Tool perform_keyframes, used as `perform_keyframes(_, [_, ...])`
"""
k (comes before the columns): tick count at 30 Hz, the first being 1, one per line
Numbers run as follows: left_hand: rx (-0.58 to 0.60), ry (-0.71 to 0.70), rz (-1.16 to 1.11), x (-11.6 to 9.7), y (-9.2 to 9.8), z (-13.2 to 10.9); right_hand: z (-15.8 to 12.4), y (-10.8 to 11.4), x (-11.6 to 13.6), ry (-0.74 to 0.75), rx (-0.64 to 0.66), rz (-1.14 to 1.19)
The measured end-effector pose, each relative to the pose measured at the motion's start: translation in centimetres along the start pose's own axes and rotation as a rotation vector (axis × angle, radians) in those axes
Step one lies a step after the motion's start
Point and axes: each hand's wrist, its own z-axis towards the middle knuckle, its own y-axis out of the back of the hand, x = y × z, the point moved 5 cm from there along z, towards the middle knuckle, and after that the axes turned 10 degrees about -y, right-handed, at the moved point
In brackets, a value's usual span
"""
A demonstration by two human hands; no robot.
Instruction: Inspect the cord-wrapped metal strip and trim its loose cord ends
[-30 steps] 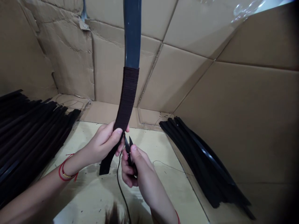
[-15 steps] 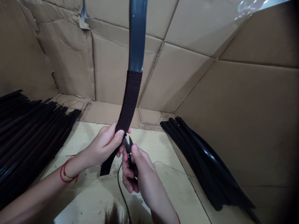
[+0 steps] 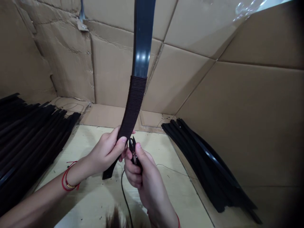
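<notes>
My left hand (image 3: 108,148) grips a long, curved black strip (image 3: 142,41) near its lower end, thumb across the front. Dark cord is wound tightly round the strip's lower part, making a ribbed wrapping (image 3: 134,103). My right hand (image 3: 142,164) is closed round small black thread snips (image 3: 133,148), blades pointing up. The snips' tips are close beside the strip's right edge, by my left fingers; whether they touch it I cannot tell. A loose dark cord (image 3: 124,193) hangs below my hands over the pale board.
Many dark strips (image 3: 35,136) lie in a pile at left. Several more black strips (image 3: 201,158) lie at right. Cardboard walls (image 3: 114,69) enclose the pale work board (image 3: 166,186), which carries small dark scraps and thin thread.
The snips have drawn slightly closer to upright and their blades have come nearer together. The strip's upper part has shifted a little to the right in view. My left hand keeps its hold.
</notes>
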Motion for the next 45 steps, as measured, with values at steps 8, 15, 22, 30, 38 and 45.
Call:
perform_keyframes(8, [-0.005,-0.006,0.042,-0.7,-0.3,0.0,-0.2,-0.1,-0.1,-0.013,-0.022,0.002])
perform_keyframes(15, [-0.016,0.013,0.019,-0.8,-0.3,0.0,-0.2,-0.1,-0.1,0.059,-0.053,0.018])
perform_keyframes(22, [-0.02,0.024,0.015,-0.6,-0.3,-0.3,0.1,0.0,-0.6,0.039,-0.026,0.133])
perform_keyframes(30, [0.019,0.07,-0.015,-0.4,-0.6,-0.2,0.3,0.5,-0.7,0.005,-0.061,0.183])
perform_keyframes(38, [-0.036,0.154,-0.29,-1.4,-1.0,-0.1,-2.0,1.1,0.8,0.3,-0.311,-0.274])
perform_keyframes(45, [-0.07,0.175,-0.279,-2.5,-0.8,-0.5,-4.0,-1.3,1.3,0.418,-0.527,-0.503])
